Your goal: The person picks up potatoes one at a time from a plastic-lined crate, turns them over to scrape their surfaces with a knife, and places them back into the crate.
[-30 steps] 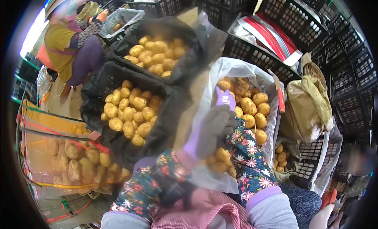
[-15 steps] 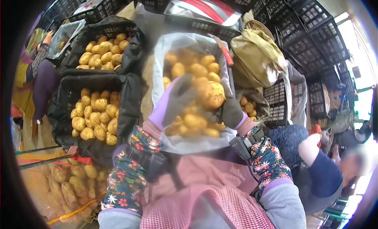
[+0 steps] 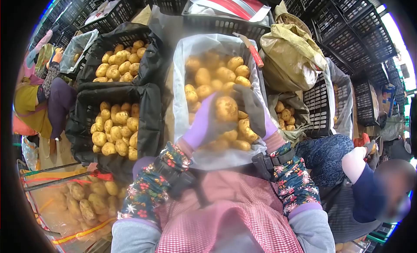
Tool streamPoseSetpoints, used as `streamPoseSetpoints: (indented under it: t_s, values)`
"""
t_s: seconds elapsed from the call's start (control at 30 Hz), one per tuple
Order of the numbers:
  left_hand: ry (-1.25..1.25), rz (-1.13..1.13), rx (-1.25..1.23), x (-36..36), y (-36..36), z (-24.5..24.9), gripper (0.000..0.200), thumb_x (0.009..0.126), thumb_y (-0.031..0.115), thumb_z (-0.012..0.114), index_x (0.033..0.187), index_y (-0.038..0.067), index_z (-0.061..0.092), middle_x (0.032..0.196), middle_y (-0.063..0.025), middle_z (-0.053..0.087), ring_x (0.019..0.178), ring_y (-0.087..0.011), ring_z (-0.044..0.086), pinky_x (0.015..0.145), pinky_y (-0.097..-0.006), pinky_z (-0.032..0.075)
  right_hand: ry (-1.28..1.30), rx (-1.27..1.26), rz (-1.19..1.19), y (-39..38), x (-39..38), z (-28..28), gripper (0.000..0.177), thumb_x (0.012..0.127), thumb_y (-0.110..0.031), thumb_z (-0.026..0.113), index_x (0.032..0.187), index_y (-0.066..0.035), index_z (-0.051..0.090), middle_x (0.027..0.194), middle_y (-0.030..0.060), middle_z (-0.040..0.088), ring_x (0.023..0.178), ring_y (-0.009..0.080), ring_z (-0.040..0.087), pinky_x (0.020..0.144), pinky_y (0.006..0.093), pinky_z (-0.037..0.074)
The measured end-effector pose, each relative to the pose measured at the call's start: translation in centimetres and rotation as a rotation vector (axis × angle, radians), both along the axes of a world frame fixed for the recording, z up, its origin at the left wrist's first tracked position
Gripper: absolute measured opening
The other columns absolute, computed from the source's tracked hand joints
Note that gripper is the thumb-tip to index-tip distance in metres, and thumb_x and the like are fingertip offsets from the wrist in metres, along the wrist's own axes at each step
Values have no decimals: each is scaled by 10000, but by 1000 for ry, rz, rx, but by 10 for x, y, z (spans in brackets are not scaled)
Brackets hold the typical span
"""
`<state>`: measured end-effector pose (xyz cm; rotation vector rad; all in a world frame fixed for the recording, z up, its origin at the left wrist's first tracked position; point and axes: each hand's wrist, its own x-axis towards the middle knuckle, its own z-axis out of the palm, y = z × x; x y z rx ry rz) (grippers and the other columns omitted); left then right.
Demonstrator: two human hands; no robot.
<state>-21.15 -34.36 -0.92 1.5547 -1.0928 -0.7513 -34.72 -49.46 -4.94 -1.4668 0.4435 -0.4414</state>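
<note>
A large potato (image 3: 226,108) is held above the crate between my two gloved hands. My left hand (image 3: 209,122), in a dark glove with a purple cuff, is closed against its left side. My right hand (image 3: 253,107), gloved alike, curves its fingers round the potato's upper right side. Beneath them stands a crate with a whitish liner (image 3: 177,66), holding several more potatoes (image 3: 226,74); some are blurred or hidden by my hands. A red-handled knife (image 3: 254,55) rests at the crate's upper right edge.
At left stand two black-lined crates (image 3: 150,118) of potatoes, with a bag of potatoes (image 3: 89,201) below. On the right are an olive sack (image 3: 291,55) and stacked black crates (image 3: 347,29). One person (image 3: 369,188) is at right, another (image 3: 43,96) at far left.
The potato has shifted slightly left and down between my hands. My right fingers have risen to its upper side. The whole view has shifted a little.
</note>
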Motion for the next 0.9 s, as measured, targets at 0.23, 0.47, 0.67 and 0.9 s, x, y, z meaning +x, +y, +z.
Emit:
streamPoseSetpoints:
  t_s: [0.23, 0.47, 0.67, 0.9]
  values:
    - [-78, -32, 105, -3, -8, 35, 788, 757, 157, 808, 1415, 16, 397, 1322, -153, 492, 1237, -260, 491, 1064, -382, 405, 205, 47, -52, 38, 12, 52, 465, 992, -253, 525, 1390, -16, 493, 1316, 126, 580, 1228, 221, 546, 1021, 312, 432]
    - [605, -41, 22, 10, -1, 12, 675, 900, 166, 653, 1468, 25, 318, 1343, -121, 495, 1233, -223, 522, 1062, -363, 427, 390, -410, 57, -14, 41, 49, 330, 985, -275, 477, 1209, -84, 626, 1098, 175, 661, 981, 297, 651, 882, 370, 492]
    - [1155, -4, -303, 31, 2, 3, 623, 976, 132, 496, 1532, 68, 222, 1462, -122, 418, 1346, -274, 450, 1106, -423, 398, 776, -1385, -529, -165, 111, -8, 564, 899, -409, 613, 1369, -138, 462, 1260, 217, 563, 1030, 404, 631, 876, 490, 520]
    - [1009, -92, -249, 34, 5, 16, 671, 930, 87, 522, 1536, 74, 234, 1451, -117, 436, 1330, -274, 464, 1098, -412, 395, 987, -846, -378, -187, 85, -7, 430, 916, -154, 564, 1336, -82, 508, 1195, 231, 613, 1037, 386, 642, 873, 439, 520]
